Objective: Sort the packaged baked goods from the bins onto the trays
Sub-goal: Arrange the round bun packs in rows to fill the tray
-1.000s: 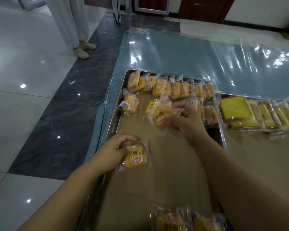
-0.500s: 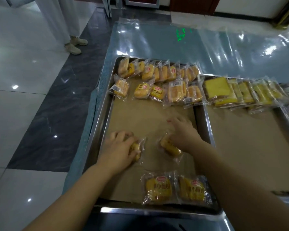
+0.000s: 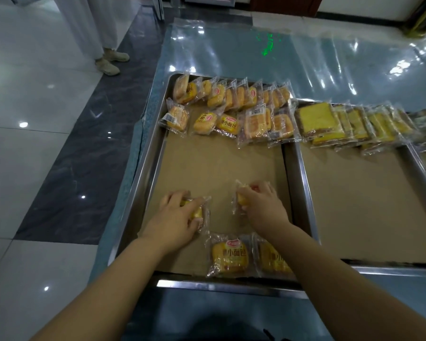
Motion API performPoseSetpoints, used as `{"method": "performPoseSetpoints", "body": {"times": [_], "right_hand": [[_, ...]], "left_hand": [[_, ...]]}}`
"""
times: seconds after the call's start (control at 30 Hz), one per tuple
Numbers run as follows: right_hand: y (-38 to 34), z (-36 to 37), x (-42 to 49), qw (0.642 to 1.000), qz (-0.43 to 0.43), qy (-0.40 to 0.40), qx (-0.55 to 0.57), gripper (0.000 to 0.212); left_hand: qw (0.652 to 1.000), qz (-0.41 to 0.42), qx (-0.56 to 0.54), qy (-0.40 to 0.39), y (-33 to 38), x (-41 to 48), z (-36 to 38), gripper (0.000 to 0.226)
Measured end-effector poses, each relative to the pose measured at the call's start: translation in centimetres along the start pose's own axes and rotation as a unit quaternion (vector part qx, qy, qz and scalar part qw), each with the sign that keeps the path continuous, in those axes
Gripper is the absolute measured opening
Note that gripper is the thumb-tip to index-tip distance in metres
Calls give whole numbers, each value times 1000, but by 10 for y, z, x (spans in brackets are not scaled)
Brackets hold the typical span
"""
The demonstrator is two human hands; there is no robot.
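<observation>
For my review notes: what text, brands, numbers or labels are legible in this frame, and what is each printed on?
"小面包": front bread packet at the left tray's near edge.
"小面包": packet in the far second row.
"小": partly covered packet beside the front one; the rest is hidden.
Red oval brand logos on the packets: too small to read.
Barcode labels on flipped packets: digits blurred.
Cake slice packets: no readable text.

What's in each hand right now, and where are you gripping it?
Each holds one wrapped small bread on the tray's paper: left hand covers its packet from above; right hand grips its packet at the right side.

bread packs at left tray far end, cake slices probably on right tray.
</observation>
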State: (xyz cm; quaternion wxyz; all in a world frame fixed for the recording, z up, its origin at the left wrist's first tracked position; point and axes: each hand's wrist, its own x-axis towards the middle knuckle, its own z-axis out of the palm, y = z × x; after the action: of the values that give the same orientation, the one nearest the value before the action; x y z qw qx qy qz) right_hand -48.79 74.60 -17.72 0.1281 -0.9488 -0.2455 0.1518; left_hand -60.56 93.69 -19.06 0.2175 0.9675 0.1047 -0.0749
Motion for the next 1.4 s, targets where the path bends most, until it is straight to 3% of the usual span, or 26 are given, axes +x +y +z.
{"method": "performPoseSetpoints", "body": {"times": [0.37,0.57,0.67,0.8,1.1,1.4], "right_hand": [[28,1,-39,999,33,-10,-24,62],[25,-4,-47,999,19,-21,-32,54],[19,-13,-44,1000,22,17,-4,42],[7,-27,-25,996,-1,66,59,30],[-28,-39,59,994,-5,57,97,18],[-65,-38,158,985,80,40,149,44]], "left_hand": [[998,-53,-4,23,-10,-68,4,56],[998,-59,6,-3,-6,-75,5,56],[998,-51,22,18,-7,-69,-4,53],[996,-43,24,73,-10,-41,-24,51],[996,4,-41,77,-26,68,-75,38],[988,-92,-12,123,-55,175,-94,58]]}}
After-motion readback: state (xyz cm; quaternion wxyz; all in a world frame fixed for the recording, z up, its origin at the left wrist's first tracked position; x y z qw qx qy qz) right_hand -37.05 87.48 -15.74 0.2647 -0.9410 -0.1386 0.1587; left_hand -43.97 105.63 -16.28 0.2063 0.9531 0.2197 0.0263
